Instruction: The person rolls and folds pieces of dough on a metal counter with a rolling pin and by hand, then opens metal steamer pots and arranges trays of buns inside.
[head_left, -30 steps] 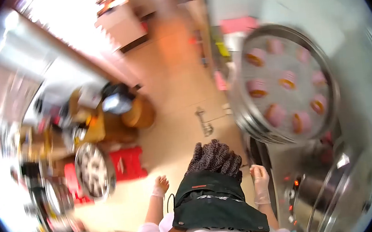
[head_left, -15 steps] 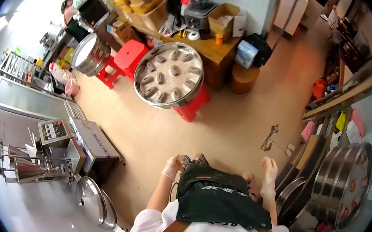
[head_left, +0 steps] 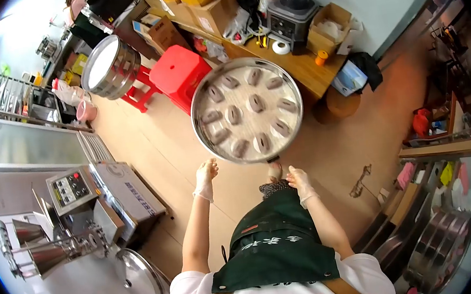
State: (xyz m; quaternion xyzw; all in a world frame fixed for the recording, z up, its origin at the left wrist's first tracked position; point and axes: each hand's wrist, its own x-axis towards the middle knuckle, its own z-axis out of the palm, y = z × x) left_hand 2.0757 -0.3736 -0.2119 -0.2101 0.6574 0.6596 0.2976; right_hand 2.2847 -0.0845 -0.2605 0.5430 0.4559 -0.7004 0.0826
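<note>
A round steel steamer, lined with pale cloth, stands in front of me. Several greyish oblong pieces of food, perhaps buns, lie spaced out on the lining, one of them a bun-like piece near the middle. My left hand, in a thin clear glove, is just below the steamer's near left rim, fingers loosely bent and holding nothing visible. My right hand, gloved too, is held below the near right rim, fingers reaching forward with nothing in them. Both hands appear apart from the steamer.
A red stool adjoins the steamer, and another steamer stands behind it. A wooden counter bears a blender and boxes. At left are a filling machine and carton; stacked steamers are at right. A person stands far back.
I have moved forward, so the steamer is nearer and larger in view. Both hands have risen from beside my body towards its near rim.
</note>
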